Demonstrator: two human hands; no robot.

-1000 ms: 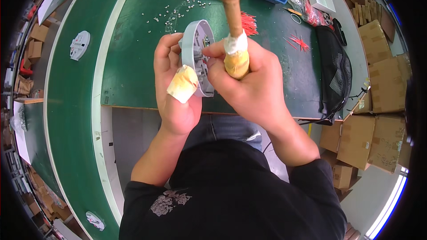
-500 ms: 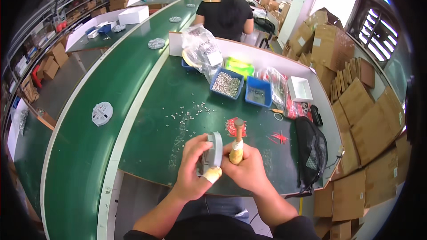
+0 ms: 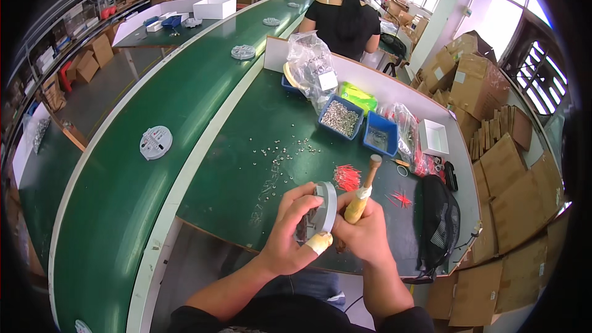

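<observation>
My left hand [image 3: 290, 228] is closed around the rim of a round grey plastic housing [image 3: 328, 206], held on edge above the near side of the bench. Yellowish tape wraps the tip of that thumb. Just beside it, my right hand [image 3: 364, 231] grips a hand tool [image 3: 356, 209] with a yellow, tape-wrapped handle. Its brown shaft points up and away and ends in a blunt round head; its exact kind is unclear. Beyond my hands lie a pile of red thin pieces [image 3: 347, 177] and scattered small metal nuts [image 3: 280, 155].
A green conveyor belt [image 3: 123, 209] runs along the left, carrying grey round housings [image 3: 155, 142]. Farther back on the bench stand a blue bin of metal parts [image 3: 340, 117] and another blue bin [image 3: 380, 132]. A black mesh bag [image 3: 439, 228] lies at right, near stacked cardboard [image 3: 515, 179].
The tool in my right hand has tilted, its head leaning right. The view has shifted, so the bench sits farther right. Both hands keep their holds.
</observation>
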